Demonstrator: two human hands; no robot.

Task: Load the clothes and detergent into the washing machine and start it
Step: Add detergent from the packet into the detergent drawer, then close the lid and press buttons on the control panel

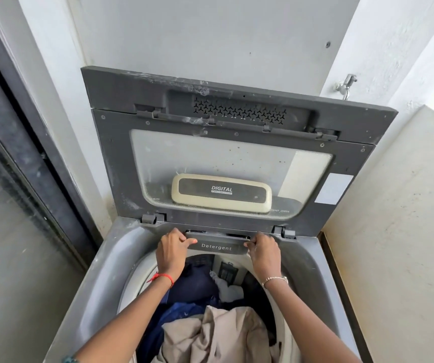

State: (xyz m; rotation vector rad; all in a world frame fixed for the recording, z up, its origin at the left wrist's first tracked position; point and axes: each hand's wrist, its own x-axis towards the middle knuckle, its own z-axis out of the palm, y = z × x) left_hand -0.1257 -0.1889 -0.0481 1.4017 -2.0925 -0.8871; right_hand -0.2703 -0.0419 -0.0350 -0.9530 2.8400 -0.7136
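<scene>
A grey top-loading washing machine (105, 263) stands below me with its lid (121, 163) raised upright. At the back rim of the tub sits the grey detergent drawer (218, 246), labelled "Detergent". My left hand (172, 248) grips the drawer's left end and my right hand (264, 250) grips its right end. The drawer's inside is hidden. The drum holds clothes (210, 334): a beige garment on top, dark blue ones beneath, a white piece behind. No detergent container is in view.
A beige box marked "DIGITAL" (221, 192) shows through the lid's window. A dark-framed glass door (14, 205) runs along the left. A white wall (394, 218) closes in the right side, with a tap (345, 85) above it.
</scene>
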